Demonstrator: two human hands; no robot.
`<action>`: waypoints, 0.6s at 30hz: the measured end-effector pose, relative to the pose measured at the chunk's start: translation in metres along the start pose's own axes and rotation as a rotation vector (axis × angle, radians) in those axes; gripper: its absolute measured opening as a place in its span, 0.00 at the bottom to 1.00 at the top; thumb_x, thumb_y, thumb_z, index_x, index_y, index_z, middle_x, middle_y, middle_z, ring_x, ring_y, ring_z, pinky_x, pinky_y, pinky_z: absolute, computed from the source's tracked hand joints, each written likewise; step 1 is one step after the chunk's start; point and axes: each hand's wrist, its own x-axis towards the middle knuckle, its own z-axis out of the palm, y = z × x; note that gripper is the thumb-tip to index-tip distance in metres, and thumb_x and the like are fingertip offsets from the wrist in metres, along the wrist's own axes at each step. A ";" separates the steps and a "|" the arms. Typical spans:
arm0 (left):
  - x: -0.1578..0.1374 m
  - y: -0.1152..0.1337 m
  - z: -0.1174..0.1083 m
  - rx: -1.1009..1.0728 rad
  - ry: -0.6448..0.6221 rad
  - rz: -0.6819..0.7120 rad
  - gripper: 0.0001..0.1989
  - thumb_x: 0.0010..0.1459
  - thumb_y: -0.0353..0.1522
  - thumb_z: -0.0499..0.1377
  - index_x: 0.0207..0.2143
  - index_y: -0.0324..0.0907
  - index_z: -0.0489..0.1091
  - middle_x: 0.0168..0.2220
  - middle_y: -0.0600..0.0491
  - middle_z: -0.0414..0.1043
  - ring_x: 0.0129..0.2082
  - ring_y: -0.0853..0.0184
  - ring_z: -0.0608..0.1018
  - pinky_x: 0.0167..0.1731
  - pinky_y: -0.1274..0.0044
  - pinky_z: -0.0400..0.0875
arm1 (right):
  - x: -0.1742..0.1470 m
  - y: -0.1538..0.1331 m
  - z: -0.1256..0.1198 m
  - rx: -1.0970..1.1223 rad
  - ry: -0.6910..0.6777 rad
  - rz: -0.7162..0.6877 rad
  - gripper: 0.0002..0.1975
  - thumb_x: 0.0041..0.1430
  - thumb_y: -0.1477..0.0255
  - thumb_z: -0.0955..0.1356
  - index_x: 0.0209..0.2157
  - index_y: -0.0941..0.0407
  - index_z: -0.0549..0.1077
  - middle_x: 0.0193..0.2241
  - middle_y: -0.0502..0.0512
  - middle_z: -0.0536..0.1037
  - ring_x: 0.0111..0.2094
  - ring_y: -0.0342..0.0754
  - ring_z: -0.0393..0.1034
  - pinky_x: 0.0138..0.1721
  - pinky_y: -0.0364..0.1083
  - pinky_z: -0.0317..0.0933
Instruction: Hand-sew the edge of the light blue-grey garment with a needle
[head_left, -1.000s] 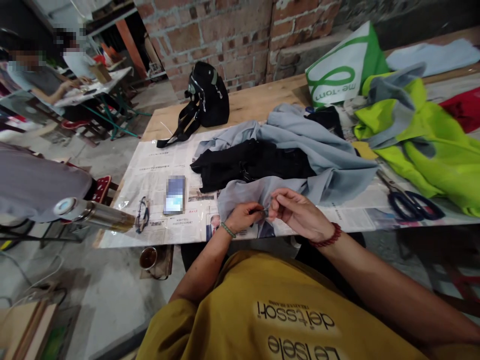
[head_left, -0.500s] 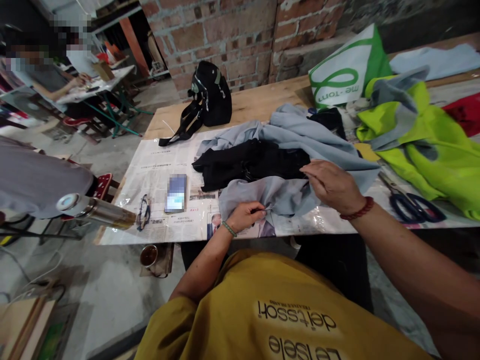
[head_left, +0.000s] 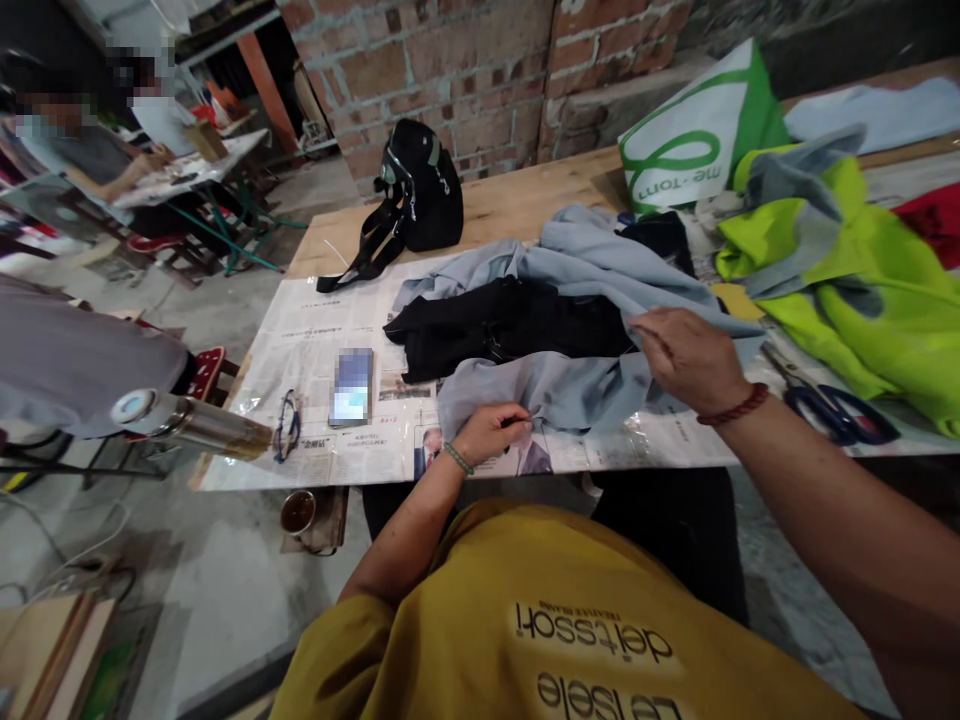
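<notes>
1. A brick wall (head_left: 450,90) stands behind the worktop (head_left: 540,185), whose wood shows along the far side; newspaper (head_left: 292,330) covers much of the rest.
2. The grey cloth (head_left: 555,390) lies bunched in the middle, with black cloth (head_left: 510,325) between its near and far folds.
3. The left hand (head_left: 491,435) is narrow, thumb and fingers pinching the grey cloth's near edge.
4. The right hand (head_left: 690,350) has its fingertips drawn together over the cloth's right part; I cannot tell whether they hold anything fine.
5. To the right, the scissors (head_left: 840,412) lie just beyond the right wrist, close to the yellow-green clothing (head_left: 862,290). Behind that clothing are the green-and-white bag (head_left: 682,140) and red cloth (head_left: 930,225), so this side is crowded.
6. To the left, the phone (head_left: 351,388) lies flat, well apart from the left hand, and the bottle (head_left: 187,423) is at the left corner.
7. The near edge runs just in front of the person's body, close to the left hand. There is more room on the left, where newspaper shows between the phone and the black bag (head_left: 424,190).
8. Counted: one phone, one bottle, one pair of scissors, two bags, two hands at work. A cup (head_left: 298,512) sits below worktop height.
</notes>
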 end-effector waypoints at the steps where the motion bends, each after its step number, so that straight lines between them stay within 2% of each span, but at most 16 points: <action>1: 0.000 0.000 0.000 0.002 0.001 0.001 0.11 0.54 0.36 0.56 0.32 0.38 0.72 0.25 0.56 0.68 0.26 0.74 0.67 0.28 0.82 0.62 | -0.003 -0.007 0.004 0.022 0.002 0.029 0.13 0.63 0.71 0.59 0.45 0.49 0.70 0.38 0.56 0.76 0.43 0.52 0.70 0.45 0.54 0.66; 4: 0.000 -0.001 0.000 -0.003 -0.001 0.004 0.11 0.54 0.37 0.56 0.32 0.38 0.72 0.26 0.56 0.69 0.27 0.73 0.68 0.29 0.81 0.63 | -0.019 -0.033 0.024 0.163 -0.028 0.101 0.11 0.63 0.71 0.60 0.41 0.54 0.72 0.33 0.57 0.77 0.35 0.50 0.72 0.38 0.50 0.67; 8: 0.001 -0.002 0.001 -0.025 0.001 0.020 0.12 0.55 0.37 0.56 0.32 0.37 0.73 0.26 0.56 0.69 0.27 0.73 0.68 0.29 0.82 0.63 | -0.043 -0.057 0.059 0.370 -0.149 0.155 0.11 0.62 0.71 0.60 0.40 0.54 0.72 0.35 0.56 0.77 0.37 0.48 0.72 0.39 0.48 0.66; 12: 0.001 -0.001 0.002 -0.020 0.029 -0.002 0.12 0.55 0.37 0.57 0.33 0.38 0.73 0.26 0.56 0.69 0.27 0.74 0.69 0.29 0.82 0.64 | -0.053 -0.048 0.082 0.481 -0.127 0.372 0.10 0.60 0.69 0.61 0.37 0.54 0.73 0.32 0.54 0.78 0.35 0.48 0.72 0.39 0.48 0.66; 15: 0.000 0.001 0.002 -0.008 0.028 -0.027 0.11 0.54 0.36 0.59 0.36 0.38 0.74 0.28 0.56 0.71 0.27 0.74 0.70 0.28 0.82 0.66 | -0.051 -0.034 0.086 0.613 -0.092 0.570 0.11 0.59 0.67 0.62 0.38 0.55 0.73 0.28 0.52 0.78 0.32 0.46 0.73 0.38 0.47 0.67; 18: -0.004 0.005 0.000 0.111 0.014 0.018 0.14 0.53 0.32 0.60 0.43 0.38 0.73 0.31 0.54 0.73 0.26 0.73 0.71 0.29 0.80 0.68 | -0.048 -0.025 0.083 0.722 -0.084 0.688 0.12 0.58 0.65 0.63 0.37 0.56 0.74 0.25 0.50 0.77 0.31 0.46 0.73 0.39 0.47 0.66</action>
